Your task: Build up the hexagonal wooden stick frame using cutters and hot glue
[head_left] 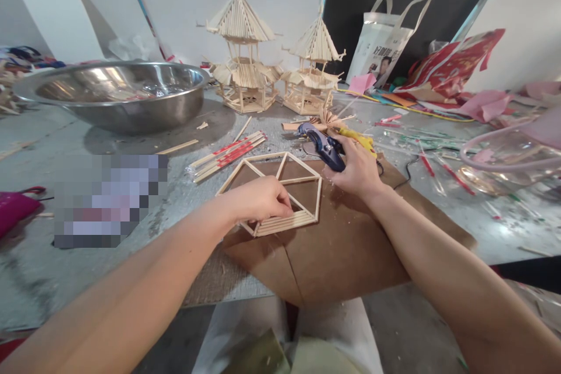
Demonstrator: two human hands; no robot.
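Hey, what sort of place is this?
Probably a handicraft workspace, judging by the stick-built pagoda models, the partly slatted hexagonal stick frame and what looks like a glue gun.

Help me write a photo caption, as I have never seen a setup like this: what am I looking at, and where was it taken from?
There is no machine here, just a person's two bare hands. The single picture comes from a camera worn on that person's head, looking forward and down. The left hand touches a frame of thin wooden sticks, partly filled in on its near side. The right hand grips a dark blue tool that looks like a glue gun. The frame lies on a brown sheet on the table. Around it are packaged sticks, a metal basin, a taller pagoda-like model and a shorter one.
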